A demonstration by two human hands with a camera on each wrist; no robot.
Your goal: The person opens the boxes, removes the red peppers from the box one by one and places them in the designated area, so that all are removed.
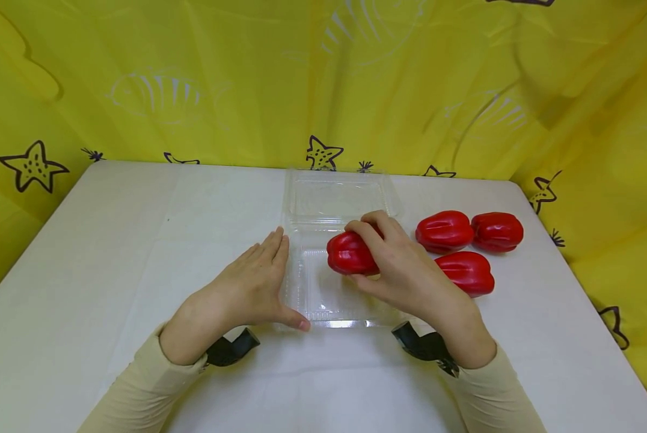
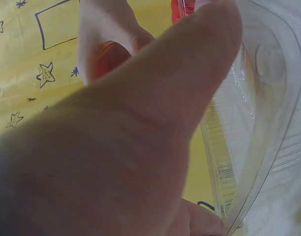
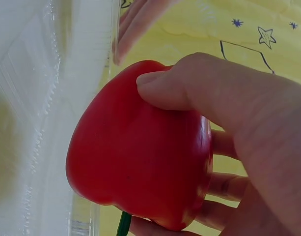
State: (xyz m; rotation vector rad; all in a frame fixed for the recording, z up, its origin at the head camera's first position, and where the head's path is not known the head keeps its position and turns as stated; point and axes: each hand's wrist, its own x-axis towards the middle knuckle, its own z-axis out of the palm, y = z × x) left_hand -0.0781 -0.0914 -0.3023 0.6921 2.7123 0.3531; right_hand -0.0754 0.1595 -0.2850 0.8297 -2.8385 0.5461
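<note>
My right hand (image 1: 401, 264) grips a red bell pepper (image 1: 349, 253) over the near half of a clear plastic clamshell container (image 1: 329, 300). In the right wrist view the thumb presses one side of the pepper (image 3: 135, 147), the fingers curl round the other, and a green stem (image 3: 123, 223) sticks out. My left hand (image 1: 248, 282) lies with straight fingers along the container's left edge, its thumb at the near left corner. The container's lid (image 1: 338, 195) is folded open toward the back. In the left wrist view the left thumb (image 2: 204, 54) overlaps the clear rim (image 2: 283, 113).
Right of the container, three more red bell peppers lie on the white table (image 1: 139, 240): two at the back, (image 1: 444, 232) and one nearer pepper (image 1: 468, 273), partly behind my right hand. A yellow patterned curtain (image 1: 248, 78) borders the table's back and sides.
</note>
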